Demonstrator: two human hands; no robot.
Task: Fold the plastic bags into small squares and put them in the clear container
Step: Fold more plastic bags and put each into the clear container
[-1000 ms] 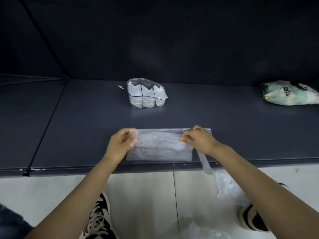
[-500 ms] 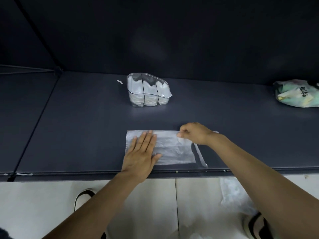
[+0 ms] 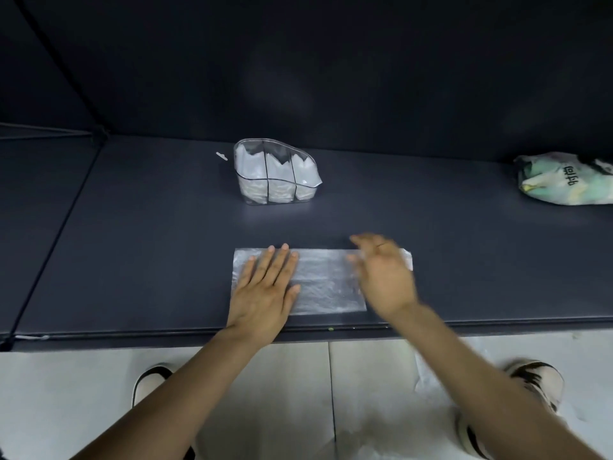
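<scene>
Unreadable dark print — crumpled bag (image 3: 564, 179)

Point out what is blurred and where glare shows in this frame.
Head view: the right hand is smeared by motion blur; the left hand is sharp, flat on the plastic bag. Soft glare lies on the shelf before the clear container.

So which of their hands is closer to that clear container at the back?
The left. The left hand lies flat on the plastic bag almost straight in front of the clear container; the blurred right hand is off to its right.
</scene>
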